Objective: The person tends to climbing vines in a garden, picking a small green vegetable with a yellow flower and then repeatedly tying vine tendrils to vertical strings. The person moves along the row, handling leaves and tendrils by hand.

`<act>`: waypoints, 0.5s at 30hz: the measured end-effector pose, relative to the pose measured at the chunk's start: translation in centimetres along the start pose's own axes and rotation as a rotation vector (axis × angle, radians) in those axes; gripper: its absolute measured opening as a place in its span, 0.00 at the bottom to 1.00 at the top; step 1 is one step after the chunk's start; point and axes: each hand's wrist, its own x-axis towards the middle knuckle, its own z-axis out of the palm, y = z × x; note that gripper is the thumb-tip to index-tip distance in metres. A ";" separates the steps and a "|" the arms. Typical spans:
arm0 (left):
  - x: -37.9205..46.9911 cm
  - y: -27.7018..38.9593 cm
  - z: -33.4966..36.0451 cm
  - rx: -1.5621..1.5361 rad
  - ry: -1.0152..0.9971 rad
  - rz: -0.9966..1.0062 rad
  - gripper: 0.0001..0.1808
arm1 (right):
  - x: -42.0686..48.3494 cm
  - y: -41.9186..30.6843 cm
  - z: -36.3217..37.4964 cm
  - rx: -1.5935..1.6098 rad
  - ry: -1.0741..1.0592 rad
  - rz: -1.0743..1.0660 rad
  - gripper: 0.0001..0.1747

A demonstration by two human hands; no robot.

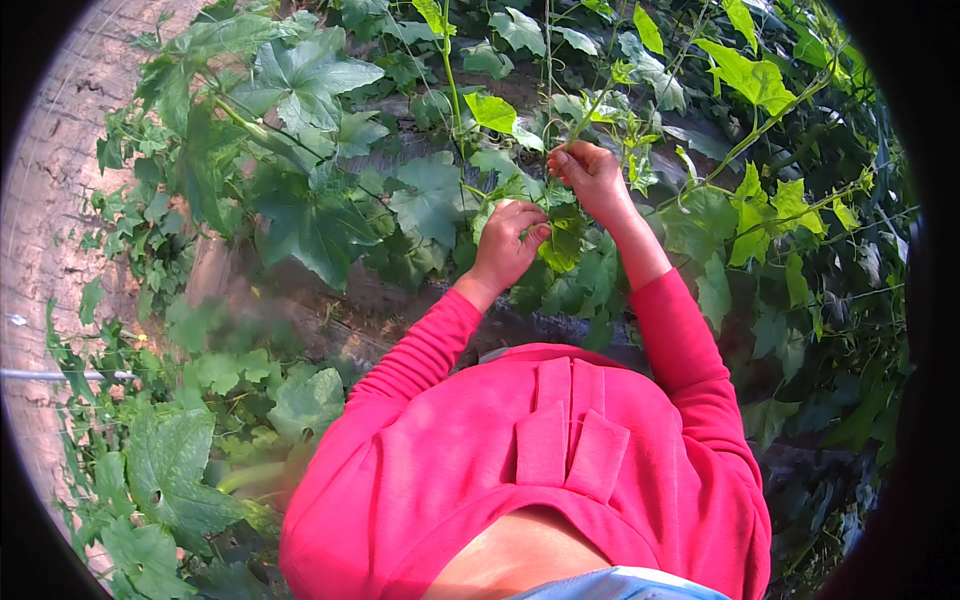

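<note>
My left hand (pixel 511 244) is at the centre among broad lobed leaves, its thumb and fingers pinched beside a bright green leaf (pixel 562 240); what lies between the fingertips is hard to see. Above it and to the right, my right hand (pixel 589 172) has thumb and forefinger closed on a thin green vine stem (pixel 581 127), which runs upward from the fingertips. A thin hanging string (pixel 548 67) passes down close to that hand. Another upright vine shoot (pixel 451 82) stands to the left of both hands.
Dense climbing vines surround both hands. A long vine stem (pixel 780 120) slants across the upper right. Large leaves (pixel 315 217) spread at the left. Dry, cracked soil (pixel 67 247) lies along the far left, with a pale pipe (pixel 60 374) above it. Dark sheeting (pixel 367 322) shows beneath the plants.
</note>
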 end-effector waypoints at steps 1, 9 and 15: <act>0.5 -0.1 -0.1 -0.120 -0.005 -0.075 0.14 | -0.3 0.0 -0.1 0.011 -0.026 -0.004 0.15; 3.3 -1.6 0.6 -0.381 -0.245 -0.399 0.10 | -3.2 -1.6 0.5 -0.019 0.021 0.007 0.14; 2.4 -3.2 0.7 -0.671 -0.255 -0.504 0.07 | -5.3 -0.3 1.2 -0.352 -0.046 0.214 0.19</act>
